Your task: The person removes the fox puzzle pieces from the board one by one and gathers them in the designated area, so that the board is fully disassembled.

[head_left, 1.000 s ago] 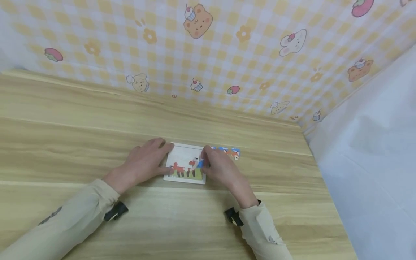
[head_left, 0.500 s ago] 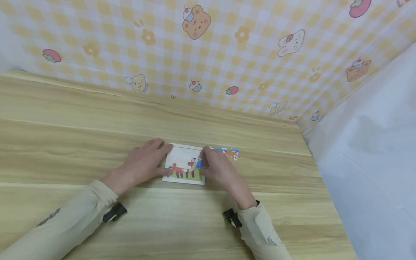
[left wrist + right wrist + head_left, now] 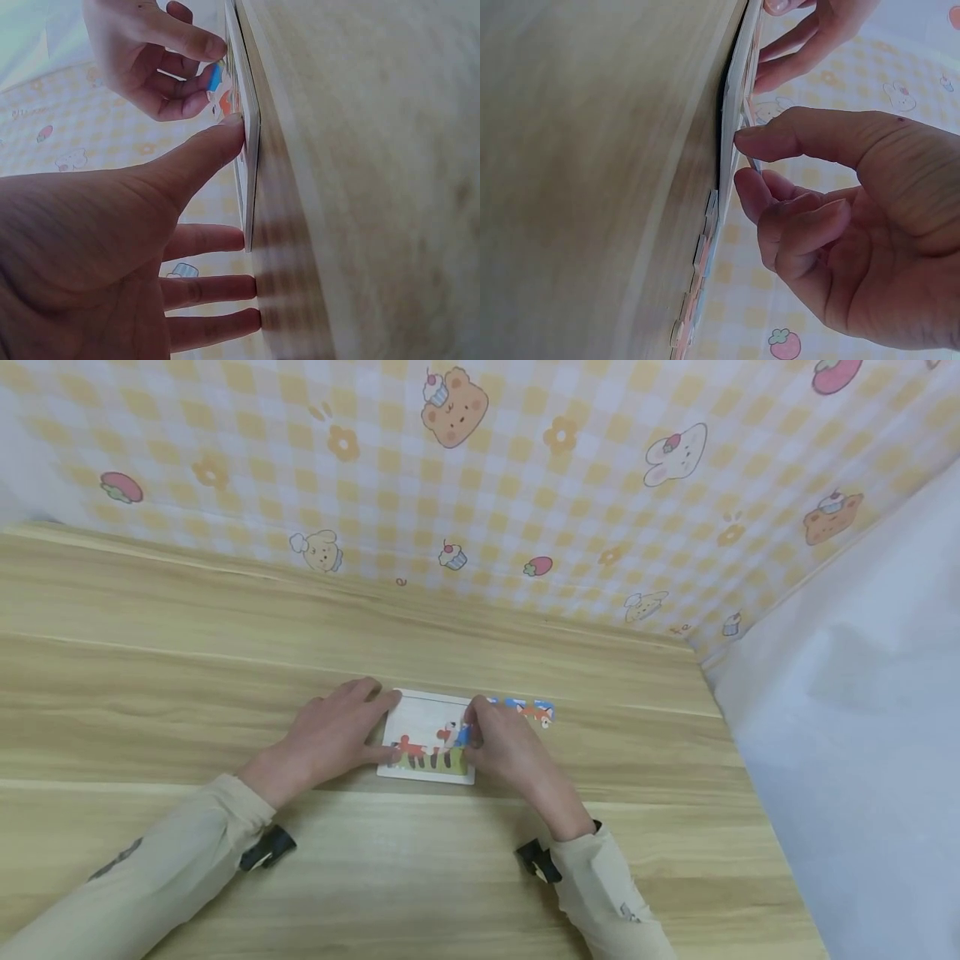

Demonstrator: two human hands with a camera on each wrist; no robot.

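A white-framed jigsaw puzzle board lies on the table, its lower part filled with green, red and striped artwork, its upper left part bare white. My left hand rests at its left side, thumb pressing on the board and fingers extended along the far left edge. At the board's right side my right hand pinches a puzzle piece with blue on it between thumb and fingertips. In the right wrist view the piece stands tilted close against the board's surface. My right fingers hide the board's upper right corner in the head view.
Several loose puzzle pieces with blue and orange fox artwork lie right of the board, partly behind my right hand. A yellow checked cloth rises behind the table. White fabric hangs beyond the table's right edge.
My right hand's fingertips shift very slightly at the piece, which sits a little flatter against the board. My left hand stays in place.
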